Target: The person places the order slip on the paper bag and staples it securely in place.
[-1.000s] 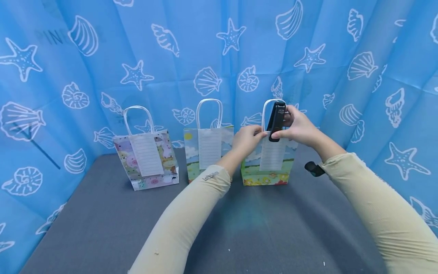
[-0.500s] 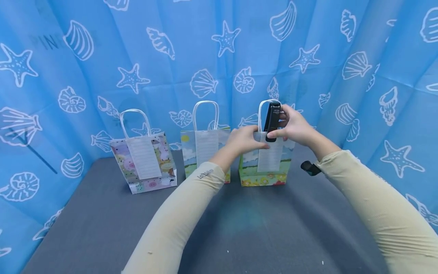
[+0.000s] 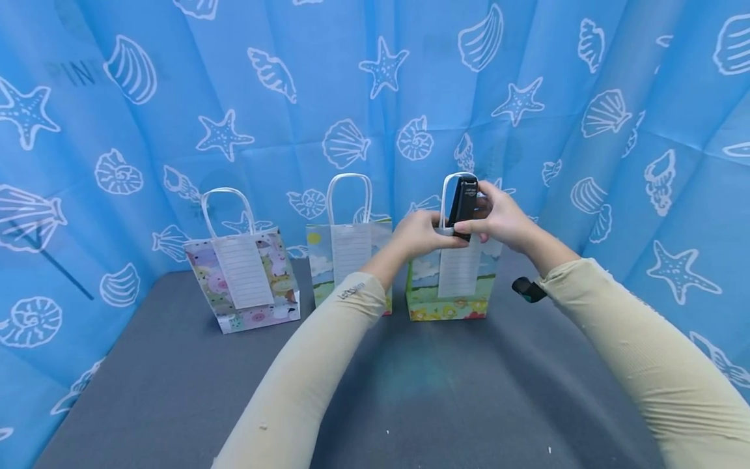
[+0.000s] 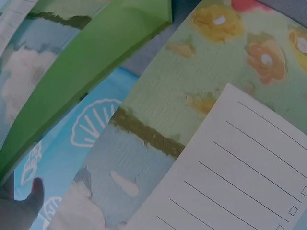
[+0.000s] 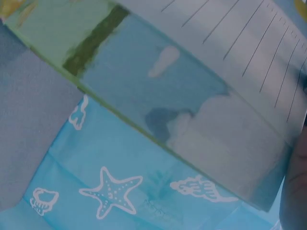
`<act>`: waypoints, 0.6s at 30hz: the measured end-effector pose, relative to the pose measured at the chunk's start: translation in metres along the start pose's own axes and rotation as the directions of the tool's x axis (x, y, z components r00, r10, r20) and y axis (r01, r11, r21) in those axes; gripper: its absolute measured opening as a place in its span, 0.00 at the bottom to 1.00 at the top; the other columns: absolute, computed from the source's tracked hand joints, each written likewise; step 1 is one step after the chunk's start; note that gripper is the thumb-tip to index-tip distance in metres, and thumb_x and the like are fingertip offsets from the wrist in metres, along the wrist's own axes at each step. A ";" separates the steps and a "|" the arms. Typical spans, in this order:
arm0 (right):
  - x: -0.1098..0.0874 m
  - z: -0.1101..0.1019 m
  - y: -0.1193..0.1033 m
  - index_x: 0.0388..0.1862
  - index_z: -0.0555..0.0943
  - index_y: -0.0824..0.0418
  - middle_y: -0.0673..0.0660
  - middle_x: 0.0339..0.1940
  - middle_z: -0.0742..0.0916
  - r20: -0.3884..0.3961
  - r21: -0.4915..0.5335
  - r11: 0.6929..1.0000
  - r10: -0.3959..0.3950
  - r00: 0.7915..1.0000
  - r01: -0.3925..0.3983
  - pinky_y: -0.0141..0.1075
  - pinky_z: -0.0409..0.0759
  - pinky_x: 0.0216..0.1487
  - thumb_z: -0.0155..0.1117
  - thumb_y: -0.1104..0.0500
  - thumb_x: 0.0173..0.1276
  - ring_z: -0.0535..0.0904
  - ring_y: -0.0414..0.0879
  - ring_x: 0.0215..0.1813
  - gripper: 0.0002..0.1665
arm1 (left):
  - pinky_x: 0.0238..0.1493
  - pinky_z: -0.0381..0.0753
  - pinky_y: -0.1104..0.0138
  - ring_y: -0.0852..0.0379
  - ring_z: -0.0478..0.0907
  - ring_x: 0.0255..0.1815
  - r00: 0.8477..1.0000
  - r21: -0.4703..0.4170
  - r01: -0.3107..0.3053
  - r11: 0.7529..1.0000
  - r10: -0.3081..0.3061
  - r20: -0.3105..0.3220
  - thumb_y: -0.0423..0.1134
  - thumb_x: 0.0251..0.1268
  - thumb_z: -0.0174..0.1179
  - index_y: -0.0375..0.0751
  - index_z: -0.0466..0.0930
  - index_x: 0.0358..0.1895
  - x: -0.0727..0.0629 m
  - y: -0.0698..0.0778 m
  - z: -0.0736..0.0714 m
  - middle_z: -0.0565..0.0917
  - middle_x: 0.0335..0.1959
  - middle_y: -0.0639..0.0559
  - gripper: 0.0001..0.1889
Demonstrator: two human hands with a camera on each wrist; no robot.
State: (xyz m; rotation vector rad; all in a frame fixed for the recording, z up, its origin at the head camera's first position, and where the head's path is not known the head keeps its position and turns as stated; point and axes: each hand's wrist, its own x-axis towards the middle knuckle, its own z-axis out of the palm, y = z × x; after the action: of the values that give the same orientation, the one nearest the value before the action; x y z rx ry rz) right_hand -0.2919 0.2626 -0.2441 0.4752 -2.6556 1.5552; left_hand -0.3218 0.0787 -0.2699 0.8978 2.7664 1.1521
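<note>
In the head view, my right hand holds a black stapler upright at the top edge of the right-hand paper bag. The bag is printed with sky, grass and flowers and has a white loop handle. A lined sheet of paper hangs down its front. My left hand pinches the bag's top edge beside the stapler, thumb in front. The left wrist view shows the lined sheet over the bag's front and a fingertip low at left. Fingers show at the right wrist view's right edge.
Two more paper bags with lined sheets stand to the left: a flowered-sky one and an animal-print one. A dark object shows by the right sleeve. A blue shell-patterned curtain hangs behind the grey table.
The left thumb moved down and away from the top edge, then back up toward the stapler. The right hand keeps holding the stapler at the bag's top. The whole view shifted slightly.
</note>
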 end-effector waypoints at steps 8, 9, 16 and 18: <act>-0.005 0.006 0.002 0.73 0.53 0.66 0.73 0.56 0.77 -0.024 0.001 0.999 -0.047 0.999 0.047 0.39 0.78 0.30 0.66 0.67 0.66 0.78 0.43 0.43 0.43 | 0.37 0.65 0.68 0.60 0.66 0.22 0.994 0.180 -0.072 0.981 0.085 -0.065 0.59 0.52 0.70 0.46 0.80 0.29 0.001 -0.001 0.001 0.74 0.17 0.57 0.20; -0.006 0.009 0.003 0.73 0.53 0.66 0.72 0.55 0.77 -0.041 0.019 0.999 -0.048 0.998 0.049 0.38 0.78 0.30 0.66 0.68 0.66 0.78 0.42 0.43 0.43 | 0.43 0.66 0.67 0.61 0.67 0.22 0.993 0.203 -0.084 0.975 0.100 -0.069 0.59 0.53 0.70 0.46 0.80 0.28 0.001 -0.002 0.001 0.74 0.17 0.57 0.20; -0.008 0.018 0.003 0.72 0.57 0.67 0.70 0.55 0.78 -0.140 -0.015 0.996 -0.087 0.986 0.086 0.34 0.77 0.40 0.69 0.67 0.64 0.78 0.50 0.51 0.42 | 0.61 0.62 0.58 0.63 0.74 0.28 0.984 0.231 -0.111 0.966 0.139 -0.109 0.60 0.51 0.71 0.49 0.86 0.33 0.005 -0.006 0.004 0.81 0.20 0.61 0.19; -0.007 0.017 0.004 0.71 0.57 0.67 0.71 0.57 0.77 -0.135 -0.044 0.995 -0.096 0.986 0.091 0.38 0.78 0.42 0.69 0.66 0.64 0.76 0.57 0.56 0.42 | 0.57 0.63 0.59 0.62 0.75 0.32 0.990 0.257 -0.083 0.963 0.109 -0.090 0.61 0.52 0.70 0.49 0.86 0.40 0.006 -0.005 0.005 0.83 0.25 0.60 0.21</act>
State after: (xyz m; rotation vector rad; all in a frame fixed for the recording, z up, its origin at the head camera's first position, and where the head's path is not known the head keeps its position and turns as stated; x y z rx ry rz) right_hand -0.2841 0.2516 -0.2576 0.4660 -2.5175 1.4535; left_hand -0.3282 0.0820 -0.2755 1.0315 3.0363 0.8921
